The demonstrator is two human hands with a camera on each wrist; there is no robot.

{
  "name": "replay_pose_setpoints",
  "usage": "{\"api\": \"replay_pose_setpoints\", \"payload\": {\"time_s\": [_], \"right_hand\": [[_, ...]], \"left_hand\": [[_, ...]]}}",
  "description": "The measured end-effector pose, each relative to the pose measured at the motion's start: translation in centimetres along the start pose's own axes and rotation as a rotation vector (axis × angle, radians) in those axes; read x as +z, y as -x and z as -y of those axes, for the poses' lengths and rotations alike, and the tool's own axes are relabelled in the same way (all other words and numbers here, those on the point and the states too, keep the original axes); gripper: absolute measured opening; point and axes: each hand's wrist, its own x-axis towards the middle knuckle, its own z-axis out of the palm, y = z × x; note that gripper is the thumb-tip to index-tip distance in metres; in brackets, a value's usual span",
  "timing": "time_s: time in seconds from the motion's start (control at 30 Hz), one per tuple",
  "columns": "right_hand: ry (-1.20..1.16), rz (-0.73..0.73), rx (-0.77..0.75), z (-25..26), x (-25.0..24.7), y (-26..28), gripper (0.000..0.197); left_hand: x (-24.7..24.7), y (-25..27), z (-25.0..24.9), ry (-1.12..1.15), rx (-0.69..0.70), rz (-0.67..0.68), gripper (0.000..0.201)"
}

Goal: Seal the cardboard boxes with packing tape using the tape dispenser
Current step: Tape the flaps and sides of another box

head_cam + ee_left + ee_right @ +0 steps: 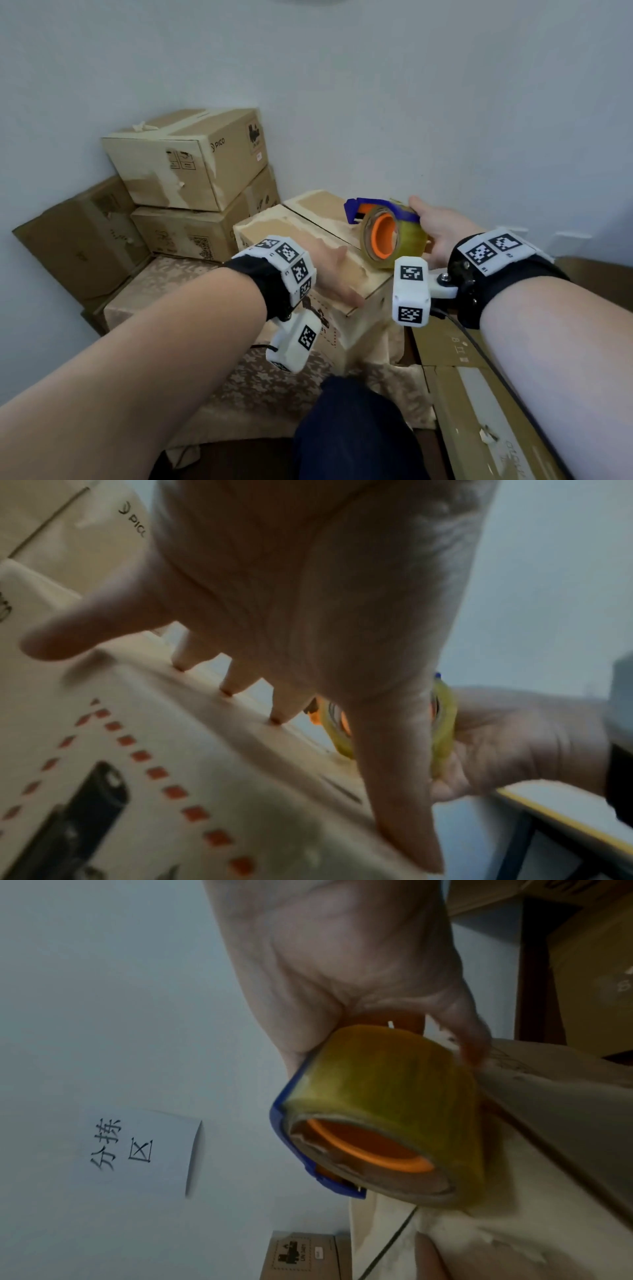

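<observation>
Tape dispenser (pixel 387 233) gripped in right hand (pixel 442 233), parked at near right end of box (pixel 308 236) seam running away toward wall, left hand (pixel 334 274) flat with straight fingers pressing the near flap just beside it

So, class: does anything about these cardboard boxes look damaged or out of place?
Yes. The top of the tan cardboard box under the hands has its surface torn off in pale patches. The upper stacked PICO cardboard box shows similar scars, and a brown box leans tilted at left.

A patterned beige cloth (pixel 260 387) carries the cardboard box (pixel 356 318).
</observation>
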Motion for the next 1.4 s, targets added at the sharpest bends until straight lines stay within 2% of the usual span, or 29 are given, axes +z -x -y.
{"api": "replay_pose_setpoints", "payload": {"time_s": [0.17, 0.23, 0.4, 0.5, 0.57, 0.77, 0.97, 1.0, 1.07, 1.13, 1.23, 1.4], "right_hand": [[0.041, -0.048, -0.116, 0.5, -0.5, -0.7, 0.04], [0.069, -0.082, -0.14, 0.3, -0.7, -1.2, 0.046], [0.094, -0.024, -0.098, -1.4, -1.1, -4.5, 0.072], [0.119, 0.004, -0.068, -0.3, 0.2, -1.0, 0.047], [0.177, 0.006, -0.037, -0.2, 0.7, -0.6, 0.038], [0.2, 0.183, 0.094, -0.4, 2.8, 1.0, 0.042], [0.206, 0.419, 0.153, -0.7, 5.7, 2.7, 0.043], [0.199, 0.443, 0.151, -0.7, 6.1, 2.8, 0.042], [0.175, 0.451, 0.15, -0.6, 6.4, 2.5, 0.044], [0.106, 0.436, 0.149, -0.2, 6.3, 1.7, 0.045], [0.043, 0.408, 0.101, 0.4, 6.1, 0.6, 0.043], [-0.027, 0.33, 0.029, 0.6, 6.3, -0.5, 0.037]], "left_hand": [[0.3, 0.6, -0.1, 0.003, -0.002, -0.031, 0.116], [0.2, 0.9, 0.0, -0.022, 0.014, -0.026, 0.112], [-0.2, 1.5, 1.1, -0.044, 0.06, -0.002, 0.096], [-0.5, 1.7, 2.9, -0.019, 0.052, 0.005, 0.094], [-0.5, 1.6, 4.0, -0.015, 0.027, 0.005, 0.093], [0.1, 1.5, 6.9, -0.044, -0.114, 0.016, 0.088], [-0.2, 1.7, 8.8, 0.151, -0.231, -0.03, 0.043], [-0.1, 1.5, 9.2, 0.215, -0.241, -0.046, 0.041], [0.3, 1.2, 10.0, 0.315, -0.262, -0.067, 0.05], [0.8, 1.0, 10.5, 0.388, -0.275, -0.082, 0.069], [1.7, 0.2, 10.9, 0.374, -0.285, -0.1, 0.098], [3.2, -0.1, 11.5, 0.274, -0.337, -0.088, 0.104]]}}
